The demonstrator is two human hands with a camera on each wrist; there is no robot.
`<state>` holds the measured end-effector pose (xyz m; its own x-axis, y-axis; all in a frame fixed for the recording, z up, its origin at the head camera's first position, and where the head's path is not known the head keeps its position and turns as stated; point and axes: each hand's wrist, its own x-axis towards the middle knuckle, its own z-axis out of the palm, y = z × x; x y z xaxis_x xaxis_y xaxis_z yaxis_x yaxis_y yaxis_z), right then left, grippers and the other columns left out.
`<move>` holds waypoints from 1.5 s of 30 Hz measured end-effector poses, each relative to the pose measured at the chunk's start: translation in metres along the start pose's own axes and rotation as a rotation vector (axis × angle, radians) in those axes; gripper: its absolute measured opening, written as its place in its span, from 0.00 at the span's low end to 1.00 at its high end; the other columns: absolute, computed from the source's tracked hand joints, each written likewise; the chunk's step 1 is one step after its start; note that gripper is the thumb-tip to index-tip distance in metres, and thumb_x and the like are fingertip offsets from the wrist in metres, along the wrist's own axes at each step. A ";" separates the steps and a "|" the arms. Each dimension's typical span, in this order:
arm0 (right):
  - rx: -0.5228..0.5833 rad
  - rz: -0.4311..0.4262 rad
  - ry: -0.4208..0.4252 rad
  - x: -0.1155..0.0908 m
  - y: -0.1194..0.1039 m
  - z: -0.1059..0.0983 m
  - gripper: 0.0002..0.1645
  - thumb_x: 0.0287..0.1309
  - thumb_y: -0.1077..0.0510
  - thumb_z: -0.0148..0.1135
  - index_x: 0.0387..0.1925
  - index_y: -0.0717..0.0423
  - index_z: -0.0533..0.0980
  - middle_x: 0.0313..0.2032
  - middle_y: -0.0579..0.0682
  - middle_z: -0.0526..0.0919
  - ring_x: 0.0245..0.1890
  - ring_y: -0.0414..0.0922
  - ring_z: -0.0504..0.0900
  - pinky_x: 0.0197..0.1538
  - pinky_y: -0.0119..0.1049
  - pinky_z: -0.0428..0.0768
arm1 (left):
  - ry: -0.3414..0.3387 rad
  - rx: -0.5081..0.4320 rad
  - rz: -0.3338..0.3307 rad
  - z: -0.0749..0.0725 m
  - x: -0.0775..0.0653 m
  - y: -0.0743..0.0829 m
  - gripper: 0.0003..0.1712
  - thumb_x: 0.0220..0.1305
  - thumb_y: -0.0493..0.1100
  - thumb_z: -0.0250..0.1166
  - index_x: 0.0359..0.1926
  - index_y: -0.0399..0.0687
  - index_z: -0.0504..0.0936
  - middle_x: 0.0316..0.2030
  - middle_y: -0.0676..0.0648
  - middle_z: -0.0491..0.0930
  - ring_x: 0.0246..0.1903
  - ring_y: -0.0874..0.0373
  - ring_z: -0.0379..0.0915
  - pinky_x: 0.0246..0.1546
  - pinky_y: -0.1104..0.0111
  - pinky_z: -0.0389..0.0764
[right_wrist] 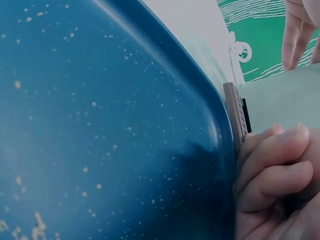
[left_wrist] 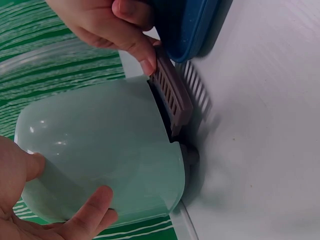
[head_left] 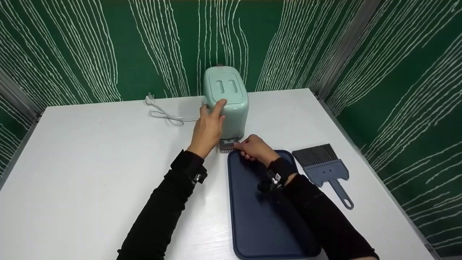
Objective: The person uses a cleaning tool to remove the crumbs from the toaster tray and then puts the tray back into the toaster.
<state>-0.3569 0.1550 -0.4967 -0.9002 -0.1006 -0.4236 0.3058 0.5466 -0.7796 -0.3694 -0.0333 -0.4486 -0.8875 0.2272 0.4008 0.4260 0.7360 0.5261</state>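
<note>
A mint-green toaster (head_left: 234,115) with two slots in its top stands upright near the back of the table. My left hand (head_left: 208,130) rests spread on its near left corner, one finger reaching onto the top. In the left wrist view, the left hand's fingertips (left_wrist: 102,197) touch the smooth green shell. From the toaster's bottom front sticks out a brownish slotted crumb tray (left_wrist: 172,97). My right hand (head_left: 256,148) pinches the outer end of that tray between thumb and fingers. Below the hand lies a dark blue rectangular tray (head_left: 252,216), specked with pale crumbs in the right wrist view.
A blue-grey brush (head_left: 326,171) with dark bristles lies to the right of the blue tray. The toaster's white cord (head_left: 166,115) and plug lie to its left. Green walls with white drip lines stand behind and to the right of the white table (head_left: 108,180).
</note>
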 end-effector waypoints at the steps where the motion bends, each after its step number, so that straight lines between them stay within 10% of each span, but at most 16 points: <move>1: 0.003 0.003 0.000 0.000 0.000 0.000 0.24 0.69 0.45 0.61 0.19 0.54 0.75 0.13 0.41 0.73 0.12 0.35 0.67 0.17 0.28 0.65 | 0.001 0.002 0.001 0.000 0.000 0.000 0.26 0.77 0.44 0.54 0.72 0.62 0.63 0.62 0.24 0.64 0.40 0.33 0.81 0.38 0.47 0.83; 27: 0.106 0.098 -0.205 0.009 -0.003 -0.012 0.23 0.65 0.47 0.64 0.16 0.49 0.74 0.11 0.38 0.69 0.10 0.31 0.61 0.15 0.24 0.58 | 0.015 0.001 -0.007 0.003 0.002 -0.002 0.26 0.76 0.45 0.55 0.71 0.64 0.64 0.62 0.24 0.64 0.43 0.32 0.81 0.39 0.46 0.84; 45: 0.108 0.092 -0.150 0.013 -0.008 -0.007 0.26 0.68 0.50 0.61 0.13 0.50 0.73 0.09 0.38 0.68 0.10 0.33 0.63 0.15 0.26 0.59 | 0.017 -0.005 -0.002 0.002 0.002 -0.002 0.26 0.76 0.45 0.56 0.71 0.64 0.65 0.62 0.24 0.65 0.42 0.33 0.81 0.39 0.45 0.84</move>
<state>-0.3736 0.1552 -0.4931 -0.8131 -0.1816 -0.5531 0.4234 0.4676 -0.7759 -0.3724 -0.0330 -0.4508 -0.8853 0.2147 0.4124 0.4250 0.7334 0.5306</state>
